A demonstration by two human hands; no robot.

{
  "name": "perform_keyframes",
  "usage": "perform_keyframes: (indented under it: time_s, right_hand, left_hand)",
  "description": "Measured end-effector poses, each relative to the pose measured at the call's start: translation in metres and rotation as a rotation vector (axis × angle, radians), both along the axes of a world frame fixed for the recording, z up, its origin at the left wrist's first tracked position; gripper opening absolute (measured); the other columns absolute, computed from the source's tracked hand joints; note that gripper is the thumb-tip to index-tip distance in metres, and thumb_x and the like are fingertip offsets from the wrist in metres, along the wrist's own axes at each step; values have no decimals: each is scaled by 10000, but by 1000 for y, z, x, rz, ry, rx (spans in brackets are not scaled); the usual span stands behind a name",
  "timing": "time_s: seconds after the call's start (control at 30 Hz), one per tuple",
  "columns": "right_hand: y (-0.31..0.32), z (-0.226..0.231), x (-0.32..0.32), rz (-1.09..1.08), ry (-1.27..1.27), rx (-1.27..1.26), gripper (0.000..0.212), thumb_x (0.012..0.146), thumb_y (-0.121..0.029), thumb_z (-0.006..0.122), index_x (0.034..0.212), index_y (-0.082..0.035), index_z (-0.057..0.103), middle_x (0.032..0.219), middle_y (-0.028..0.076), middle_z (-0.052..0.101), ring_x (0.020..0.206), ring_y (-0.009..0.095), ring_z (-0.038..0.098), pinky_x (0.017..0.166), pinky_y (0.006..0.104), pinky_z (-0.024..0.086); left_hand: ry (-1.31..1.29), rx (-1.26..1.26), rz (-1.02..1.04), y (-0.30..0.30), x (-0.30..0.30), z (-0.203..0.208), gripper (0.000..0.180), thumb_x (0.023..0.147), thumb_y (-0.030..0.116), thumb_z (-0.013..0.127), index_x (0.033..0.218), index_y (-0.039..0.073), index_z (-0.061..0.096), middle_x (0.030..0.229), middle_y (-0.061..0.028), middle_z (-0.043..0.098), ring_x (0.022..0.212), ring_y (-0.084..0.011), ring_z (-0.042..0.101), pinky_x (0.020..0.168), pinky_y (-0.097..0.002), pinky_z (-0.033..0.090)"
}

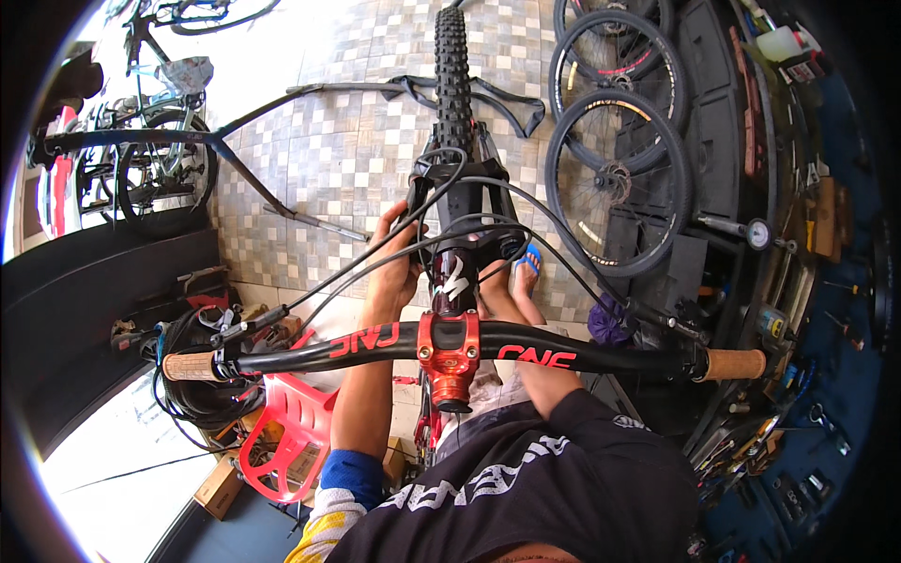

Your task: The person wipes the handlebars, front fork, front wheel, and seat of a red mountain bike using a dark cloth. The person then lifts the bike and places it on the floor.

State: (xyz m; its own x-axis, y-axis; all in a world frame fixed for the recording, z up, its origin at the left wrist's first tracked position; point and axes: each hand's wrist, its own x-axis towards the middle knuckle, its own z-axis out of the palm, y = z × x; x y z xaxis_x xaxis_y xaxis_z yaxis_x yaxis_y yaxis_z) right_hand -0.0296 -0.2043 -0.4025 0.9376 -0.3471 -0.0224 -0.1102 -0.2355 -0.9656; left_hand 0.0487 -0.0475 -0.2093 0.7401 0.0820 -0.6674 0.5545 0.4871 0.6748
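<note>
A mountain bike stands in front of me, its black handlebar (300, 349) with cork-coloured grips crossing the view. The handlebar sits in a red stem (449, 342). Beyond the dark head tube (454, 280) are the black fork (460, 192) and the knobby front tire (451, 70). My left hand (394, 253) is at the left side of the fork crown, its fingers curled against it behind the cables. My right hand (490, 280) reaches in on the other side of the head tube; its fingers are mostly hidden. Black cables (554, 235) loop over both hands.
Several loose wheels (619, 183) lean against dark cabinets at the right. A black stand frame (253, 117) extends over the tiled floor at the left. A red plastic chair (291, 436) is at lower left. A pressure gauge (758, 234) and tools (831, 427) are at the right.
</note>
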Motion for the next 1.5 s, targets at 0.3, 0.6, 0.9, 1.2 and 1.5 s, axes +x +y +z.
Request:
perform_keyframes:
  time_s: [0.3,0.6,0.9,1.2,1.5]
  right_hand:
    - [62,53,120,-215,115,-160,617,847,-453,803,1233,-11,613,1132,262,700,1034,486,662,864,507,537]
    - [49,18,73,-65,8,-39,539,897,-347,780,1235,32,599,1162,306,648,1084,505,604,966,506,483]
    - [74,50,118,-215,255,-223,518,907,-411,760,1139,8,564,1020,273,688,894,477,674,708,491,540]
    - [67,30,82,-13,79,-231,551,876,-318,783,1247,20,555,1050,316,675,972,511,655,825,520,543]
    - [-30,-53,-48,129,591,-583,527,858,-387,763,1225,-47,597,992,248,717,964,433,696,841,513,538]
  left_hand:
    - [-39,-26,-33,15,5,-5,426,995,92,618,1406,64,511,1092,-74,670,903,-156,682,688,-260,575]
    - [-45,-93,-59,31,5,-18,414,963,66,642,1370,77,565,1036,-80,704,906,-198,710,660,-328,626]
    - [-58,-62,-85,19,8,2,377,985,91,618,1354,62,546,927,-56,681,733,-119,680,500,-235,564]
    - [-18,-90,-16,25,2,-7,385,945,16,631,1326,34,577,1046,-62,677,904,-163,687,722,-302,614]
    - [-12,-19,-64,30,-3,-6,430,955,96,668,1369,37,566,1041,-88,698,894,-194,710,629,-303,612]
